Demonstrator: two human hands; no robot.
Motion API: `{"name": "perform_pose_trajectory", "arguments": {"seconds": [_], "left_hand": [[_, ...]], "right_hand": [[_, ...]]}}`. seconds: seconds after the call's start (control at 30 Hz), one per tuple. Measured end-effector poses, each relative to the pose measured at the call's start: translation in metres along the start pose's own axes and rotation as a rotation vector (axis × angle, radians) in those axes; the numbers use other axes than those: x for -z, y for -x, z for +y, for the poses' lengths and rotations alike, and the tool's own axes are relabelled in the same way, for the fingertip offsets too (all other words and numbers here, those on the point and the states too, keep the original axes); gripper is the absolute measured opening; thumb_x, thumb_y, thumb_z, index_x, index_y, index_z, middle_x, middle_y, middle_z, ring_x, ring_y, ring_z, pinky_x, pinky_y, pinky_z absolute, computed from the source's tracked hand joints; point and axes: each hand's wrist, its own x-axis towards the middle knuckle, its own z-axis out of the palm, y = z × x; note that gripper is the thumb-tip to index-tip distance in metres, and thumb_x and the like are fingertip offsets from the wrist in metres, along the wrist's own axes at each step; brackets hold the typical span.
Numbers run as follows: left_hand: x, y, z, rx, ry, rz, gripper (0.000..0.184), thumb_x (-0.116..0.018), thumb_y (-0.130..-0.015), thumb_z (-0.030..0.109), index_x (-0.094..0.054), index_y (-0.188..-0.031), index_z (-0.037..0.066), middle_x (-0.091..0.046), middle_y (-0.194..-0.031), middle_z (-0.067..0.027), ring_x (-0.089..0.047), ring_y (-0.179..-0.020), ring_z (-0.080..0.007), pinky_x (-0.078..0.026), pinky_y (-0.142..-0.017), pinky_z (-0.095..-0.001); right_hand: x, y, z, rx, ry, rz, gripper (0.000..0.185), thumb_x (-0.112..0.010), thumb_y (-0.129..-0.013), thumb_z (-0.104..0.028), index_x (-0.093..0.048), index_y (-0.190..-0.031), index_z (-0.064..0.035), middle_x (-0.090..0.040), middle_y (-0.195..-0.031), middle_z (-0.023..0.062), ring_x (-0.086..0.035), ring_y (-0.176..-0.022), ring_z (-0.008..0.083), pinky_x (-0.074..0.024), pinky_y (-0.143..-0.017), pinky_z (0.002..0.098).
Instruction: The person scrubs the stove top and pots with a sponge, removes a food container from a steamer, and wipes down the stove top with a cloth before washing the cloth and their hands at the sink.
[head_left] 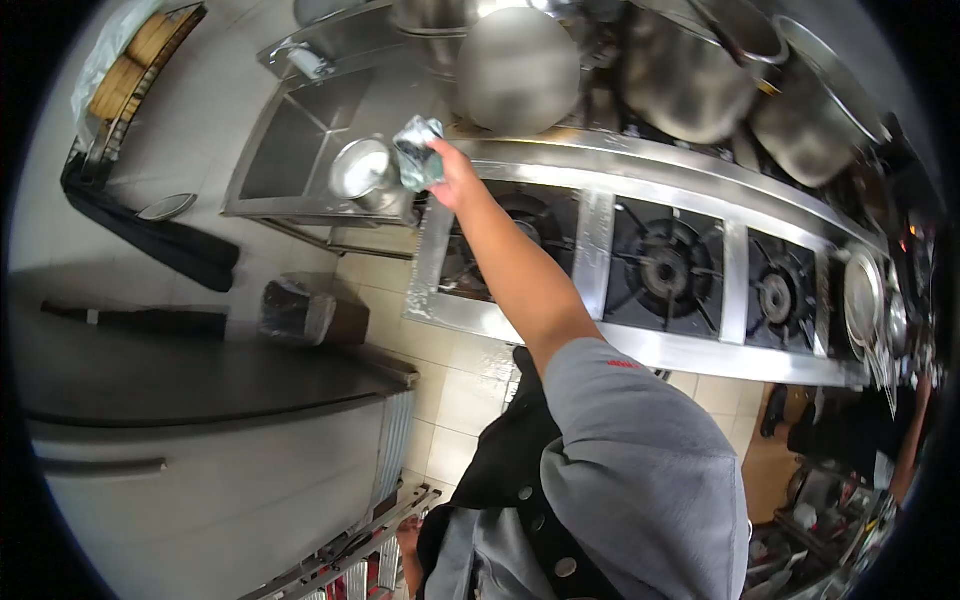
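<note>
My right hand [455,178] reaches across to the far left end of the stove, its fingers closed on a crumpled, wet-looking grey-green cloth [418,155]. Just left of the cloth is a round metal pot [375,192] with whitish, foamy-looking contents, at the edge of the steel sink [290,150]. The stove [595,235] has several black burners and a wet, shiny steel frame. Low at my left side, my left hand [408,535] shows only in part, beside a folded ladder; its fingers are too small and hidden to read.
Large steel pots [690,75] and a round metal lid [520,70] line the back ledge. Strainers [862,300] hang at the stove's right end. A grey cabinet [200,490] and a ladder [350,550] stand at left. Another person's arm [910,440] shows at far right.
</note>
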Motion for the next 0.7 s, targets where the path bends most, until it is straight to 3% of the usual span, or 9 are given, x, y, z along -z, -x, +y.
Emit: {"name": "perform_pose_trajectory", "arguments": {"seconds": [0.03, 0.17, 0.2, 0.3, 0.4, 0.47, 0.5, 0.63, 0.7], "left_hand": [[-0.002, -0.004, -0.008, -0.286, -0.019, -0.021, 0.016, -0.06, -0.081, 0.008, -0.059, -0.096, 0.003, -0.065, -0.081, -0.0081, -0.062, -0.072, -0.0191, -0.05, -0.062, -0.0315], [-0.016, 0.016, -0.013, 0.339, 0.025, -0.083, 0.017, -0.057, -0.083, 0.012, -0.058, -0.098, 0.004, -0.065, -0.081, -0.0085, -0.062, -0.071, -0.0201, -0.05, -0.059, -0.0328], [-0.02, 0.022, -0.013, 0.39, 0.005, -0.105, 0.018, -0.057, -0.083, 0.013, -0.057, -0.099, 0.004, -0.064, -0.081, -0.0085, -0.062, -0.071, -0.0203, -0.05, -0.059, -0.0331], [-0.03, 0.034, -0.01, 0.437, -0.073, -0.178, 0.019, -0.055, -0.085, 0.015, -0.057, -0.1, 0.005, -0.064, -0.081, -0.0088, -0.062, -0.07, -0.021, -0.05, -0.057, -0.034], [-0.039, 0.027, 0.002, 0.445, -0.128, -0.211, 0.02, -0.053, -0.086, 0.018, -0.056, -0.102, 0.005, -0.064, -0.081, -0.0091, -0.062, -0.069, -0.0218, -0.05, -0.055, -0.035], [-0.035, 0.012, 0.009, 0.441, -0.139, -0.204, 0.022, -0.051, -0.087, 0.02, -0.056, -0.103, 0.006, -0.064, -0.081, -0.0092, -0.062, -0.069, -0.0223, -0.05, -0.054, -0.0356], [-0.033, 0.003, 0.016, 0.45, -0.129, -0.194, 0.022, -0.051, -0.087, 0.021, -0.056, -0.103, 0.006, -0.064, -0.081, -0.0093, -0.062, -0.069, -0.0225, -0.05, -0.053, -0.0359], [-0.031, -0.037, 0.075, 0.39, -0.053, -0.062, 0.025, -0.048, -0.089, 0.025, -0.055, -0.105, 0.007, -0.064, -0.081, -0.0097, -0.062, -0.068, -0.0235, -0.049, -0.051, -0.0371], [-0.042, -0.049, 0.102, 0.294, -0.038, -0.005, 0.026, -0.046, -0.09, 0.027, -0.054, -0.106, 0.007, -0.063, -0.082, -0.0107, -0.062, -0.067, -0.0234, -0.049, -0.05, -0.037]], "right_hand": [[0.016, 0.038, -0.018, -0.016, 0.023, 0.025, 0.035, -0.055, -0.084, -0.022, -0.053, -0.114, -0.0048, -0.061, -0.108, 0.0107, -0.059, -0.098, 0.0257, -0.0455, -0.086, 0.0434], [0.117, 0.204, -0.083, 0.114, 0.177, 0.136, 0.038, -0.054, -0.087, -0.025, -0.05, -0.12, -0.0078, -0.058, -0.112, 0.0081, -0.055, -0.104, 0.0218, -0.044, -0.089, 0.0398], [0.137, 0.255, -0.104, 0.137, 0.296, 0.435, 0.039, -0.055, -0.086, -0.025, -0.05, -0.121, -0.008, -0.058, -0.113, 0.0085, -0.052, -0.109, 0.0207, -0.0414, -0.092, 0.0382], [0.262, 0.398, -0.157, 0.489, 1.141, 0.765, 0.046, -0.057, -0.084, -0.028, -0.049, -0.123, -0.0054, -0.056, -0.114, 0.0094, -0.05, -0.106, 0.018, -0.0359, -0.093, 0.0311], [0.279, 0.514, -0.175, 0.756, 2.028, 1.191, 0.05, -0.053, -0.082, -0.024, -0.044, -0.128, -0.006, -0.047, -0.124, 0.0191, -0.043, -0.115, 0.0319, -0.0309, -0.097, 0.0444], [0.283, 0.539, -0.168, 0.198, 2.35, 1.389, 0.055, -0.054, -0.081, -0.021, -0.039, -0.132, -0.0074, -0.044, -0.127, 0.0197, -0.042, -0.112, 0.0382, -0.0314, -0.094, 0.0494], [0.294, 0.544, -0.173, 0.225, 2.451, 1.291, 0.054, -0.054, -0.082, -0.023, -0.041, -0.132, -0.0094, -0.043, -0.128, 0.0179, -0.042, -0.11, 0.0365, -0.0332, -0.091, 0.0504], [0.312, 0.522, -0.226, 0.183, 2.223, 1.393, 0.04, -0.053, -0.082, -0.024, -0.053, -0.117, -0.0034, -0.054, -0.112, 0.0217, -0.052, -0.097, 0.0386, -0.0422, -0.082, 0.0442], [0.351, 0.515, -0.263, 0.501, 1.851, 1.366, 0.04, -0.051, -0.083, -0.023, -0.053, -0.116, -0.0011, -0.056, -0.109, 0.0235, -0.053, -0.096, 0.0404, -0.0425, -0.083, 0.045]]}}
